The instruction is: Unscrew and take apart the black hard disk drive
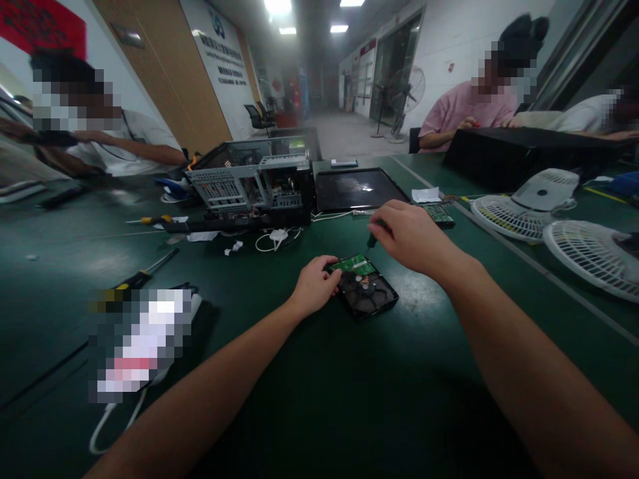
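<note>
On the green table lies a hard drive [368, 296], its green circuit board [357, 265] facing up along the far edge. My left hand [318, 286] grips the drive's left side, thumb on top and fingers around the edge. Over the far right corner of the drive, my right hand [407, 233] is closed around the dark green handle of a screwdriver [372, 241]. The shaft points down at the board's right end; whether its tip touches a screw is too small to tell.
An opened computer case [249, 183] stands at the back, beside a flat black panel [354, 188]. Another circuit board [439, 215] lies behind my right hand. White fan parts [534, 203] are at right. A yellow-black screwdriver [144, 274] and a blurred phone-like device [147, 342] lie left. Other people sit across.
</note>
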Available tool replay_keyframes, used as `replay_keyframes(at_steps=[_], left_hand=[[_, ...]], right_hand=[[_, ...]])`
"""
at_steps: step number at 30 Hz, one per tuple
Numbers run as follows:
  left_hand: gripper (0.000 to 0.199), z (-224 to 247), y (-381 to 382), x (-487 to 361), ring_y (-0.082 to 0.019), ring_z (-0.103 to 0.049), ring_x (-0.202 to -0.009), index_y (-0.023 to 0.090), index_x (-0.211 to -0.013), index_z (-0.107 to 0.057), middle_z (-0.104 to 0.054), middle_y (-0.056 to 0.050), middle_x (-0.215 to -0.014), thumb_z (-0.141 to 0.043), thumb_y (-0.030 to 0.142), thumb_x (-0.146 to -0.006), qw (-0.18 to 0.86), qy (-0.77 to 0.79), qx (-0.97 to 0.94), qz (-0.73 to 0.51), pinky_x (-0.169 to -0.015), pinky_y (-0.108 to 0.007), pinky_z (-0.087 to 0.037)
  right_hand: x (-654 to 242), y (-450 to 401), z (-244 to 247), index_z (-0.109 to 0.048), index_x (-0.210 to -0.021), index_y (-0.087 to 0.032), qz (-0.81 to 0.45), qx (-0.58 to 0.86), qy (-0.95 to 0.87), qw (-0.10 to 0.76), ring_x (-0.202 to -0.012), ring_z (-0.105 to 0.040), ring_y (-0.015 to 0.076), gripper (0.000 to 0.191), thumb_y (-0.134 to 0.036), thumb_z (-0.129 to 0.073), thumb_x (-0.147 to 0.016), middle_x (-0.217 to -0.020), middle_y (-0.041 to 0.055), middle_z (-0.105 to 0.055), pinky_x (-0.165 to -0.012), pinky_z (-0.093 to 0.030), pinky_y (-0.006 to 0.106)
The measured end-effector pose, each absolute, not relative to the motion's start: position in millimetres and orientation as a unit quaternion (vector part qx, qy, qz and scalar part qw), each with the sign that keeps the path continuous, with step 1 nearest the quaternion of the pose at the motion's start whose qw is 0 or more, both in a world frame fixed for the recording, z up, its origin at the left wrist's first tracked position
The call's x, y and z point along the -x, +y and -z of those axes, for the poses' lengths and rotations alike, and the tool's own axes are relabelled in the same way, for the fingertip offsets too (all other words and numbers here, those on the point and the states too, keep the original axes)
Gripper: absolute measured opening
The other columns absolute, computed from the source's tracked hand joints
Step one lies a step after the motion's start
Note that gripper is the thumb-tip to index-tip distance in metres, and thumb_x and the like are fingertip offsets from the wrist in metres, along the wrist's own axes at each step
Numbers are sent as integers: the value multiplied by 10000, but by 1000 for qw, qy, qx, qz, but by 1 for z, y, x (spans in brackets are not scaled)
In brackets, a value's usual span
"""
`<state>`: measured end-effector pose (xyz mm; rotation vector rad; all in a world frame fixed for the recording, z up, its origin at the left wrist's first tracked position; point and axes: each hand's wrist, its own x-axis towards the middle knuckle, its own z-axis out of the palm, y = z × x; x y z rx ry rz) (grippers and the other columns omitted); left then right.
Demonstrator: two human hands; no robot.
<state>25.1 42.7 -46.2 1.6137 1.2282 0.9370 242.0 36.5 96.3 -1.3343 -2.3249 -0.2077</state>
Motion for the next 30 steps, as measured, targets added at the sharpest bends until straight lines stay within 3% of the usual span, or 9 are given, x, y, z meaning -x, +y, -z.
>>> replay_keyframes(at_steps=[4,7,14,22,26,30], left_hand=[[371,46,43,-25,-118,-656,-569,118,-1305,-601,-686,-59,-883,-627,247,-958,440,493,-649,-377,-502,-216,-521],[366,46,43,-25,-108,-649,-561,114,-1303,-600,-680,-52,-873,-625,235,-958,435,495,-651,-377,-491,-202,-507],[393,49,45,-24,-118,-660,-575,126,-1321,-594,-688,-54,-878,-634,258,-953,441,495,-650,-373,-510,-216,-529],[385,49,45,-25,-115,-652,-562,122,-1314,-600,-681,-50,-860,-637,245,-951,442,495,-646,-378,-501,-212,-522],[344,48,45,-26,-93,-624,-522,112,-1314,-599,-663,-40,-837,-560,209,-986,450,495,-639,-380,-487,-200,-508],[353,51,48,-26,-90,-623,-515,117,-1325,-597,-654,-32,-823,-483,147,-992,457,492,-634,-384,-489,-196,-510]], right_hand=[[-241,36,-95,-695,-1134,-122,72,478,-845,229,-1044,-646,284,265,-157,-490,-969,-1152,172,-693,-938,-484,401],[-242,37,-94,-668,-1193,-144,66,485,-841,231,-988,-646,267,277,-167,-494,-979,-1147,156,-682,-896,-484,392],[-242,35,-97,-674,-1015,-180,75,506,-834,206,-848,-612,234,156,-318,-616,-972,-991,107,-660,-791,-460,369],[-242,35,-95,-649,-1078,-183,87,515,-828,205,-909,-634,247,143,-246,-574,-973,-1099,120,-671,-792,-463,370],[-240,36,-95,-664,-977,-179,73,507,-836,196,-908,-641,248,149,-279,-555,-992,-1027,111,-685,-818,-472,374],[-239,34,-96,-689,-1025,-152,65,489,-843,217,-991,-642,271,193,-186,-509,-964,-1081,143,-691,-904,-480,396]])
